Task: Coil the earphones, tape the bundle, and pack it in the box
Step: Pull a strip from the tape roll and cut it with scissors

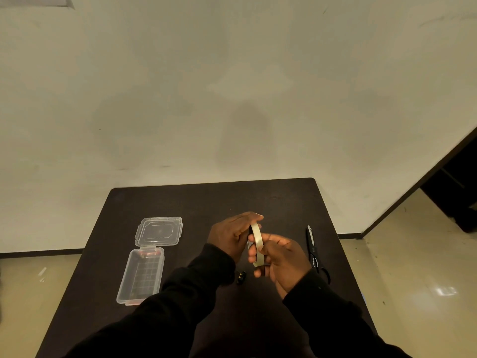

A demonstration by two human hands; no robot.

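Both hands hold a pale roll of tape [257, 242] upright above the middle of the dark table [271, 200]. My left hand [231, 235] grips the roll's far side. My right hand [280, 259] holds its near side, fingers curled around the rim. A small black piece of the earphones [240, 277] lies on the table just below my left wrist; the remainder of the earphones is hidden. The clear plastic box [140, 276] stands open at the left, its hinged lid [159, 230] lying flat behind it.
Black scissors [315, 253] lie on the table to the right of my hands, blades pointing away from me. Behind the table stands a pale wall. The floor shows on both sides, and a dark doorway opens at the far right.
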